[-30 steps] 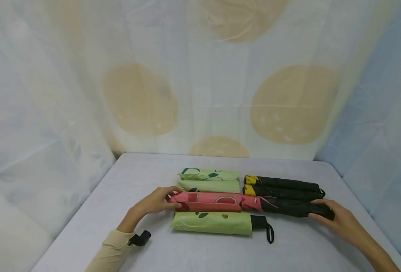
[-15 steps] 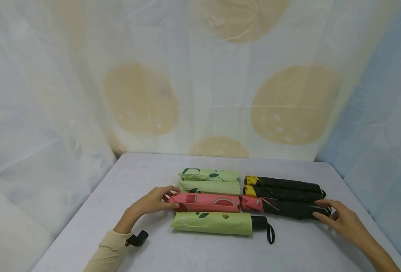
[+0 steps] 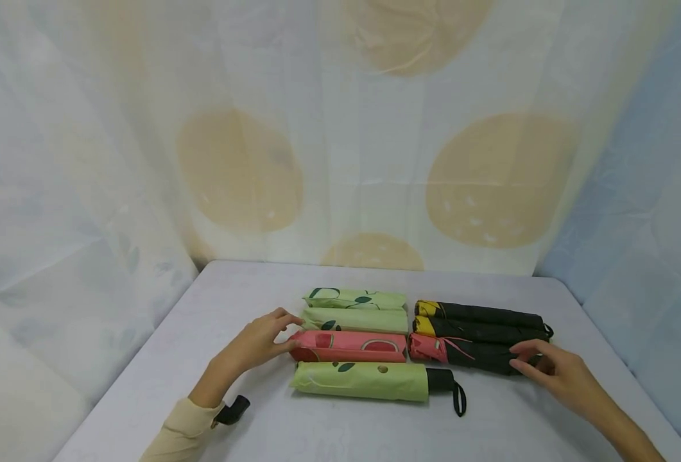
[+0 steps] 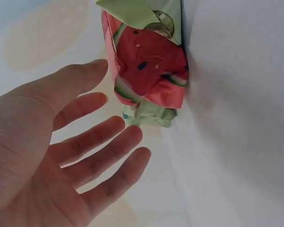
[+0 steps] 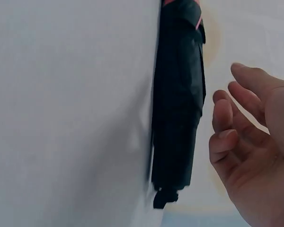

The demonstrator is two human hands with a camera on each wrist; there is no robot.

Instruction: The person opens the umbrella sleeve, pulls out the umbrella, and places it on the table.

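Six umbrellas (image 3: 348, 346) on grey table (image 3: 144, 398)

A pale grey rectangular table (image 3: 242, 289) fills the lower middle, from about 5 to 7 o'clock. Behind it at 12 o'clock hangs a thin white curtain with large tan circles (image 3: 340, 160); light is soft and even.

My left hand (image 4: 52, 161) hangs open, fingers (image 4: 111, 135) spread and straight, holding nothing. Just beyond my fingertips sits the end of the red watermelon-print sleeve (image 4: 149, 73), with a green folded piece (image 4: 149, 14) above it and another green piece (image 4: 154, 115) below.
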